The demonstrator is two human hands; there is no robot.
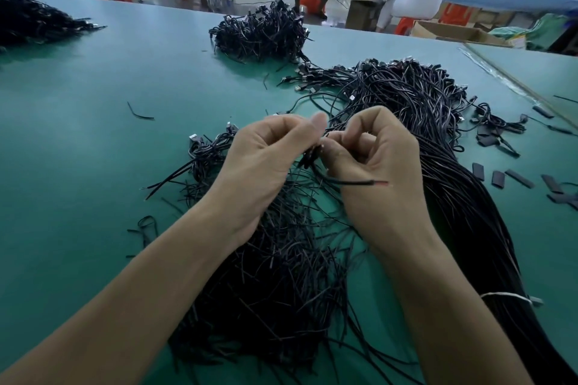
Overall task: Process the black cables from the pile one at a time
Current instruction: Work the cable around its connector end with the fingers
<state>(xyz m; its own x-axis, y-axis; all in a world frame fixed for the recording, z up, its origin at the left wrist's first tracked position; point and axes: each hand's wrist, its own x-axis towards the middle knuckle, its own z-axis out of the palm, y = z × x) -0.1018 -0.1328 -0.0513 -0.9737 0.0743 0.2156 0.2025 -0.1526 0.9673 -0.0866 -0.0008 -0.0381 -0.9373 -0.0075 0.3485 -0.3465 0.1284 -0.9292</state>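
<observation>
Both hands meet above the green table [93, 150]. My left hand [269, 159] and my right hand [375, 159] are pinched together on one black cable [353, 182]. Its stripped end, with a bit of red wire showing, sticks out to the right below my right hand. What sits between the fingertips is hidden. Under my wrists lies a loose pile of black cables [281, 275]. A long bound bundle of black cables [438, 141] runs along the right, its USB plugs fanned out at the far end.
Another heap of cables [259, 31] lies farther back at the centre, and a third heap [28, 19] at the far left. Short black sleeve pieces [497, 178] are scattered at the right. Behind the table a person sits at a conveyor among red stools.
</observation>
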